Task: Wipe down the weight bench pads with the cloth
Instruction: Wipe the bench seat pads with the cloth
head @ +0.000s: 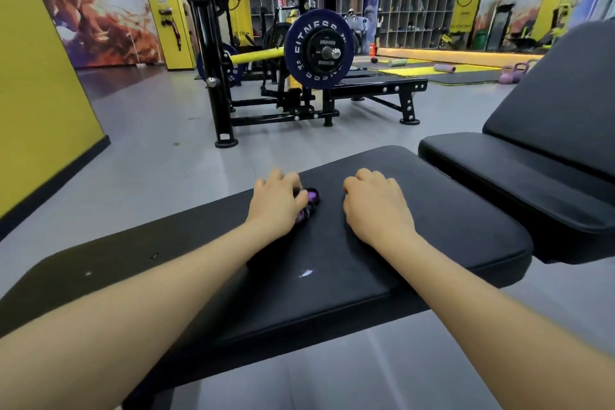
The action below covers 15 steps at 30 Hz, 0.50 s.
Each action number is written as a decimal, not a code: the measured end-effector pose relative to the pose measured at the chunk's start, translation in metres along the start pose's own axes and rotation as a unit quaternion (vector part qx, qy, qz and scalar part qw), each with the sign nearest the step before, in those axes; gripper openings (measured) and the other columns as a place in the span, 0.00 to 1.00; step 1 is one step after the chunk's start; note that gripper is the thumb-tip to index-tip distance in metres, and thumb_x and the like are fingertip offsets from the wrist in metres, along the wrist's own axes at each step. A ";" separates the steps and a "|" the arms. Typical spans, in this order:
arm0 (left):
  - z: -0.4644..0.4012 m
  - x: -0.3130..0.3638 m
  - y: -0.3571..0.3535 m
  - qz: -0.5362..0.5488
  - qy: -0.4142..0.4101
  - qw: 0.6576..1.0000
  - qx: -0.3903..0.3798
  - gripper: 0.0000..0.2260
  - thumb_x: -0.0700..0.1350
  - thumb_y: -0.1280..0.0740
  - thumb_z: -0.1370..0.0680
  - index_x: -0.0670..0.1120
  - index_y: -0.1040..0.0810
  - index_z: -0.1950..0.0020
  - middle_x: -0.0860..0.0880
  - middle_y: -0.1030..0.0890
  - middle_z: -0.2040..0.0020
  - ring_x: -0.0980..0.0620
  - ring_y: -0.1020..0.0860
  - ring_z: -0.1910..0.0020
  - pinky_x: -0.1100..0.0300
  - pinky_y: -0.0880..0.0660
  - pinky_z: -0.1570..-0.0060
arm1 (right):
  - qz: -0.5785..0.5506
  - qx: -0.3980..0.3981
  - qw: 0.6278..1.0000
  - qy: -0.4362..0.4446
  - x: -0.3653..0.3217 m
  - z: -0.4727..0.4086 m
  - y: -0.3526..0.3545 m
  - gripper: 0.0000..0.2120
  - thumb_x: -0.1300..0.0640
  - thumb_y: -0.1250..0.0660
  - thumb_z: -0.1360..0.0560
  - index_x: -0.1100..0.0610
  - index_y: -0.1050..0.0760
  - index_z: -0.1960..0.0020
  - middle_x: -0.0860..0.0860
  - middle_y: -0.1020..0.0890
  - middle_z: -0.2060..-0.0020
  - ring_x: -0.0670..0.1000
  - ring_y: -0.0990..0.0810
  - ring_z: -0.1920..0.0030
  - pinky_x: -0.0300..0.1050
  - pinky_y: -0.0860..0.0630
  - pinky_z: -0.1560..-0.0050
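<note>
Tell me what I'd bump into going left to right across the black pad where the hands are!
left hand → purple and black cloth it grips → right hand → the next bench pad, past a gap.

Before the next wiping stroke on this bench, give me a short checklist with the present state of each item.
1. Cloth in hand: ok. The left hand grips a bunched purple and black cloth.
2. Cloth on the pad: ok. It sits against the seat pad.
3. Right hand out of the cloth's way: ok. It rests on the seat pad beside the cloth, apart from it, holding nothing visible.
4. Marks left on the seat pad: not ok. A pale smear shows nearer the camera.
5. Back pad wiped: cannot tell.
6. Cloth damp or dry: cannot tell.
</note>
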<state>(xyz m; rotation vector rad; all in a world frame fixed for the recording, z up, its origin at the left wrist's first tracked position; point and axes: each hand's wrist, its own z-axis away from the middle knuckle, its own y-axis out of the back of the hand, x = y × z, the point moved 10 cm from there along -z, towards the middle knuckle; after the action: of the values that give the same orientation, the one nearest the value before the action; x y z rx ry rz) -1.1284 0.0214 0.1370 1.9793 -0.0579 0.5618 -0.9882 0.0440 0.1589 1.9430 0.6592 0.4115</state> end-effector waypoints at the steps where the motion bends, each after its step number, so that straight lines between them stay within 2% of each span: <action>1: 0.008 -0.001 0.004 0.000 -0.012 1.000 0.010 0.10 0.47 0.41 0.21 0.44 0.26 0.46 0.45 0.29 0.47 0.42 0.33 0.47 0.56 0.36 0.47 | 0.007 0.006 1.000 0.000 -0.001 0.000 0.001 0.09 0.61 0.46 0.22 0.56 0.28 0.47 0.52 0.27 0.50 0.53 0.31 0.54 0.44 0.40 0.55; 6: -0.032 -0.016 -0.003 -0.039 0.039 0.998 0.024 0.13 0.48 0.43 0.20 0.42 0.25 0.44 0.42 0.28 0.43 0.40 0.32 0.45 0.53 0.35 0.46 | 0.007 0.015 1.000 0.000 -0.005 -0.001 0.001 0.08 0.61 0.46 0.22 0.56 0.28 0.49 0.52 0.27 0.50 0.53 0.35 0.57 0.44 0.41 0.55; 11: -0.079 -0.030 -0.015 -0.071 0.075 0.995 0.001 0.13 0.44 0.44 0.19 0.40 0.26 0.40 0.39 0.29 0.38 0.40 0.31 0.40 0.54 0.37 0.41 | 0.009 0.010 1.000 0.004 -0.004 -0.003 -0.002 0.08 0.60 0.45 0.21 0.57 0.28 0.48 0.53 0.27 0.48 0.55 0.29 0.48 0.45 0.40 0.54; 15: -0.066 -0.027 -0.011 -0.057 0.061 0.997 0.000 0.13 0.48 0.44 0.20 0.42 0.27 0.44 0.40 0.30 0.41 0.39 0.31 0.45 0.53 0.37 0.44 | 0.016 0.007 1.000 0.005 -0.002 -0.003 -0.004 0.08 0.60 0.45 0.21 0.57 0.28 0.48 0.53 0.27 0.48 0.56 0.29 0.49 0.45 0.40 0.54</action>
<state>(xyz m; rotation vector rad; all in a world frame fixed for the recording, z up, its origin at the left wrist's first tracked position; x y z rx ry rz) -1.1736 0.0781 0.1407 1.9301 0.1300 0.6068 -0.9924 0.0458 0.1566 1.9686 0.6395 0.4381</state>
